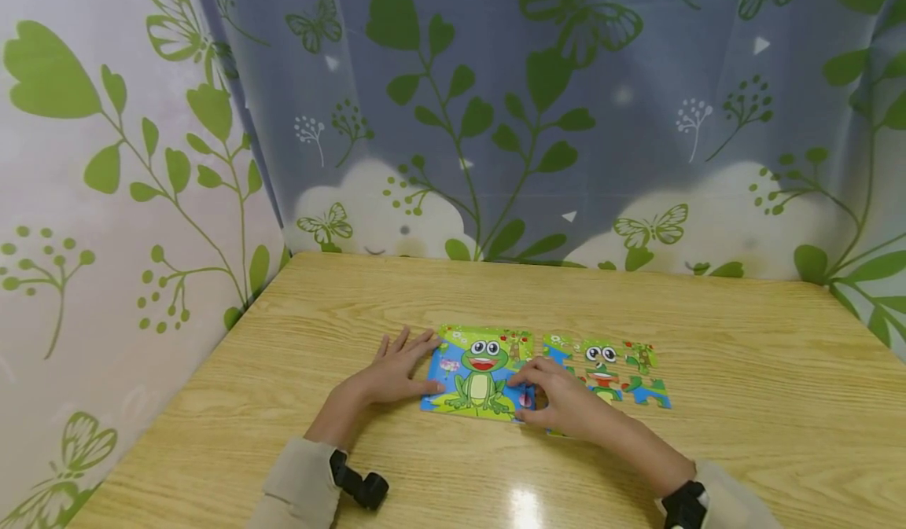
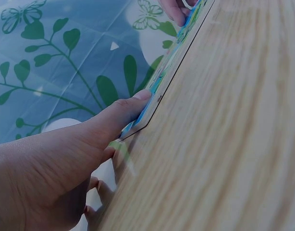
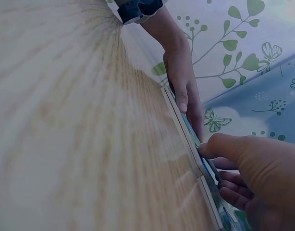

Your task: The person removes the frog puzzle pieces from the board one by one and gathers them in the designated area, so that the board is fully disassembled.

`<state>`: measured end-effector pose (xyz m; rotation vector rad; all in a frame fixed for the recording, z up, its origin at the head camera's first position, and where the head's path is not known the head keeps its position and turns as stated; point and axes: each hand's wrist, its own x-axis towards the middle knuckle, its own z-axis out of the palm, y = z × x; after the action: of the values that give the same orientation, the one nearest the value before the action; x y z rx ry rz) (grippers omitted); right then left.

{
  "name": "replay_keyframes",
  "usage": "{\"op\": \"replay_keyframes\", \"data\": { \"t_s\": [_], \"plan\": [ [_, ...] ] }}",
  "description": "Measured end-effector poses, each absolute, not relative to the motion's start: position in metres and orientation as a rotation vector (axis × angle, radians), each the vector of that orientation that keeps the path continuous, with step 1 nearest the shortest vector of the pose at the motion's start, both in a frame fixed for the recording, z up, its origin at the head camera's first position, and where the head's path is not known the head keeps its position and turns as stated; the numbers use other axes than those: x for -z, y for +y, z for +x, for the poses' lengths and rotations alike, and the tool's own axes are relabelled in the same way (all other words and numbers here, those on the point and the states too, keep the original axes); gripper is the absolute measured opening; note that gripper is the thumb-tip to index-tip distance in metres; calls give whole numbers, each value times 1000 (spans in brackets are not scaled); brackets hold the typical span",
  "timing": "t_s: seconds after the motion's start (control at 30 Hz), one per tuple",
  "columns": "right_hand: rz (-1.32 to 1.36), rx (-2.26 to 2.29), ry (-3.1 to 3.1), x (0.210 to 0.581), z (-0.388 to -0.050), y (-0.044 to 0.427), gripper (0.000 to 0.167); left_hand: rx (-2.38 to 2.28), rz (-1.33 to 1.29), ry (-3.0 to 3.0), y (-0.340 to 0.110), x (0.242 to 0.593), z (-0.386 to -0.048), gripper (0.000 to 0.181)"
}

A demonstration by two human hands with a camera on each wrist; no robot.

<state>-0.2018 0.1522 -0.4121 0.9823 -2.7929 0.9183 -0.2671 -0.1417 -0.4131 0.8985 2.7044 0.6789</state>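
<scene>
A jigsaw board with a green frog picture lies flat on the table in the head view. The left hand, fingers spread, rests at its left side, with the thumb on the board's edge. At the right edge, the right hand has bent fingers and pinches what looks like a puzzle piece with a pink flower on it. In the right wrist view its thumb is by the board's near edge; the fingers partly hide the piece. Right of the board lie frog puzzle pieces, some apart, partly behind the right hand.
The wood-grain table bears the board and pieces. A patterned curtain stands along the back, and another cloth hangs along the left edge. Black wrist bands with cameras are worn over beige sleeves.
</scene>
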Motion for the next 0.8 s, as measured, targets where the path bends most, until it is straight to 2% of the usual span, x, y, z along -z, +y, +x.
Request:
{"op": "replay_keyframes", "data": {
  "t_s": [0.37,0.8],
  "plan": [
    [954,-1017,-2805,402,-195,161,32,-682,913,2704,-139,411,-266,78],
    [953,-1009,-2662,391,-174,202,30,-655,901,2719,-141,412,-266,78]
  ]
}}
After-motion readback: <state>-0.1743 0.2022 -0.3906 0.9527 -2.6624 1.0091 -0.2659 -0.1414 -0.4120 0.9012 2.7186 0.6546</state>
